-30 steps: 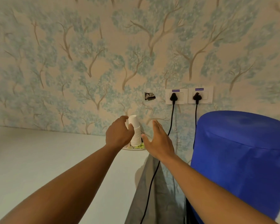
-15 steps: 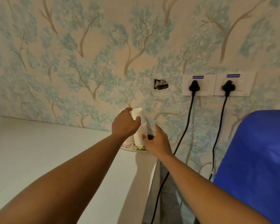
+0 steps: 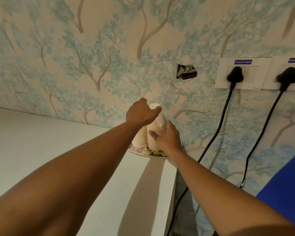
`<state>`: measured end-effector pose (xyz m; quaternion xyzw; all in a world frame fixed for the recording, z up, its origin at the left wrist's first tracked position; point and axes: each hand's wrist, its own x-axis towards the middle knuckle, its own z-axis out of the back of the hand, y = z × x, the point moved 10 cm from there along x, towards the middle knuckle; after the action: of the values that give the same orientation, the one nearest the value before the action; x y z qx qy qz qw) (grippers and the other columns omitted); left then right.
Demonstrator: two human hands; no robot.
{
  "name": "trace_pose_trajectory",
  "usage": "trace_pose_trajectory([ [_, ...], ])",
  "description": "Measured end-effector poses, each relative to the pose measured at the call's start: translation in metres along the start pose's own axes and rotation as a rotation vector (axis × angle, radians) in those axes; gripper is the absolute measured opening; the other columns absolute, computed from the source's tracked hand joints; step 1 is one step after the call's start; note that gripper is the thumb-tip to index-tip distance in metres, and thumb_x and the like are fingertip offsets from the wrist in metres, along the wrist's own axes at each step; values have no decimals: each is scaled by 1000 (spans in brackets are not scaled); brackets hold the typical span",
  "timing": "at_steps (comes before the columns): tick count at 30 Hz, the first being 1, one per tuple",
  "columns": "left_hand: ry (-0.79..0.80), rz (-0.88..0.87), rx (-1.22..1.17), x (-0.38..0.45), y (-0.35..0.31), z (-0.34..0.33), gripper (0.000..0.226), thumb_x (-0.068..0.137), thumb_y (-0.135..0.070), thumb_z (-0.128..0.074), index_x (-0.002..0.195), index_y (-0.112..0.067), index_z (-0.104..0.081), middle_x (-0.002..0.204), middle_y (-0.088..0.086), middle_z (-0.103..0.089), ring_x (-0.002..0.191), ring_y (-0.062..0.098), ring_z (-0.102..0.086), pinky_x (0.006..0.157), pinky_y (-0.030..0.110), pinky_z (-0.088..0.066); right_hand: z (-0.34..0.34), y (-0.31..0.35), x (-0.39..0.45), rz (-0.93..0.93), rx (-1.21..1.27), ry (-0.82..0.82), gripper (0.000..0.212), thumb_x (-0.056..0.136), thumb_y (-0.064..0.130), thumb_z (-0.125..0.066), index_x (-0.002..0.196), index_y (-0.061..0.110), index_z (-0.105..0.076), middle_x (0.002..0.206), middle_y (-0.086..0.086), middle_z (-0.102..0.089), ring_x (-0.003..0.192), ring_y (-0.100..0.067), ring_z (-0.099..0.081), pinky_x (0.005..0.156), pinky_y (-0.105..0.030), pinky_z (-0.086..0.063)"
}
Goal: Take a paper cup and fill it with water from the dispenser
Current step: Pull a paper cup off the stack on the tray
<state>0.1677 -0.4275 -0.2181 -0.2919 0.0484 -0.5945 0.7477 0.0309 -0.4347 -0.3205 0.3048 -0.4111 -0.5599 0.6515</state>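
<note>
Left hand (image 3: pixel 140 114): wrapped over the top of the tilted cup stack (image 3: pixel 156 126), thumb across its upper end, grasping it.
Right hand (image 3: pixel 167 138): fingers curled around the lower part of the same stack, thumb on its near side, gripping it.
Cups: two stacks of white paper cups, upside down, stand on a plate (image 3: pixel 148 153); the taller one leans right between the hands, the second stack (image 3: pixel 140 137) sits just beside it to the left, partly hidden by the left forearm.
Plate: flower-patterned, at the far right corner of the surface (image 3: pixel 41 143), close to the wall.
Wall: tree-patterned wallpaper (image 3: pixel 92 57) with a ragged hole (image 3: pixel 186 71) above the cups.
Sockets: two white plates (image 3: pixel 243 73) at right, each with a black plug and a cable (image 3: pixel 218 126) hanging down.
Dispenser: only a blue cover (image 3: pixel 286 189) shows at the lower right edge, well apart from the cups.
</note>
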Motion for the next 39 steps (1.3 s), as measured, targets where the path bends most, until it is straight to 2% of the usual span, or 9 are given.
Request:
trace_pose_trajectory([
  [3, 70, 31, -30, 8, 4, -11, 82, 82, -68, -54, 141, -13, -45, 124, 8, -66, 105, 27, -66, 95, 40, -49, -6, -1, 8, 5, 19, -24, 77, 73, 49, -77, 133, 11, -46, 134, -9, -54, 123, -28, -51, 96, -41, -47],
  [6, 70, 29, -32, 11, 3, -13, 80, 81, -68, -57, 137, -13, -49, 121, 6, -66, 99, 25, -69, 94, 44, -51, -10, -1, 11, 21, 47, -29, 77, 74, 49, -76, 134, 12, -47, 134, -9, -56, 124, -29, -51, 98, -45, -47],
  [12, 28, -4, -22, 16, 5, -13, 66, 79, -64, -62, 126, -17, -61, 118, 2, -67, 100, 21, -63, 79, 35, -51, -11, -4, 15, 35, 101, -35, 71, 74, 48, -78, 131, 14, -51, 129, -6, -61, 117, -26, -56, 97, -44, -49],
  [18, -19, -20, -28, 17, 1, -9, 61, 81, -63, -62, 124, -19, -62, 116, 1, -66, 100, 21, -62, 81, 37, -53, -12, -9, 18, 16, 156, -51, 68, 72, 45, -80, 127, 14, -53, 126, -6, -62, 114, -26, -58, 94, -46, -51],
  [21, -44, -43, -27, 19, -5, -1, 61, 82, -63, -61, 124, -20, -63, 118, 1, -66, 95, 18, -59, 73, 32, -47, -13, -10, 18, 26, 162, -59, 65, 73, 44, -80, 125, 15, -53, 125, -6, -62, 112, -25, -59, 93, -42, -52],
  [27, -157, -147, -7, 18, -30, 34, 64, 84, -62, -59, 132, -19, -57, 124, 1, -65, 108, 22, -62, 76, 30, -44, -16, -13, 22, 31, 183, -51, 64, 70, 44, -81, 121, 16, -54, 119, -5, -65, 105, -25, -62, 84, -39, -52],
  [31, -312, -229, -47, 10, -61, 75, 67, 87, -61, -55, 139, -19, -49, 133, 2, -60, 118, 22, -58, 82, 30, -39, -20, -15, 23, 3, 206, -30, 72, 66, 45, -83, 124, 17, -51, 121, -5, -64, 110, -28, -61, 89, -44, -52],
  [34, -391, -264, -104, -2, -77, 97, 67, 90, -61, -50, 141, -19, -47, 138, 1, -57, 120, 21, -57, 84, 30, -40, -19, -16, 20, -31, 181, -19, 96, 64, 49, -83, 142, 18, -37, 139, -8, -53, 126, -30, -52, 101, -42, -44],
  [39, -402, -245, -150, -25, -74, 102, 65, 89, -65, -47, 139, -22, -50, 136, -1, -58, 116, 20, -58, 88, 32, -44, 1, -12, -1, 7, 246, -68, 108, 60, 50, -86, 146, 13, -33, 147, -9, -46, 133, -28, -45, 104, -36, -40],
])
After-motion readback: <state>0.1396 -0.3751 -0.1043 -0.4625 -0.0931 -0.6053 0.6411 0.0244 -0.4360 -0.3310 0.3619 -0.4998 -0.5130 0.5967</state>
